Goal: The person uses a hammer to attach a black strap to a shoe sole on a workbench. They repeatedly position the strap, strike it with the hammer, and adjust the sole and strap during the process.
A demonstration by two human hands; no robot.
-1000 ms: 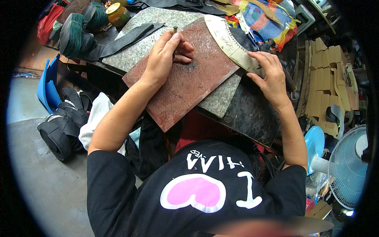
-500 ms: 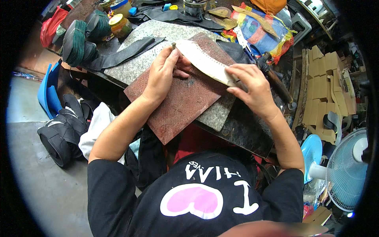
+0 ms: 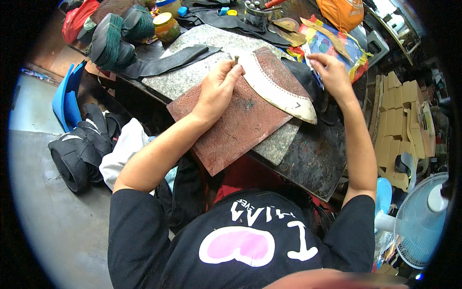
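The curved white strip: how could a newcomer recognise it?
On the dark table, find the reddish board beneath the left hand. The strip lies across its right part. Unlike the black strap nearby, it is white, curved and dotted along its inner edge.

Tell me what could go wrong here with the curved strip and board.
The curved white strip might shift: the right hand is off it, and its right end juts past the reddish-brown board. The board could tip if pressed at its near corner, which overhangs the edge of the table.
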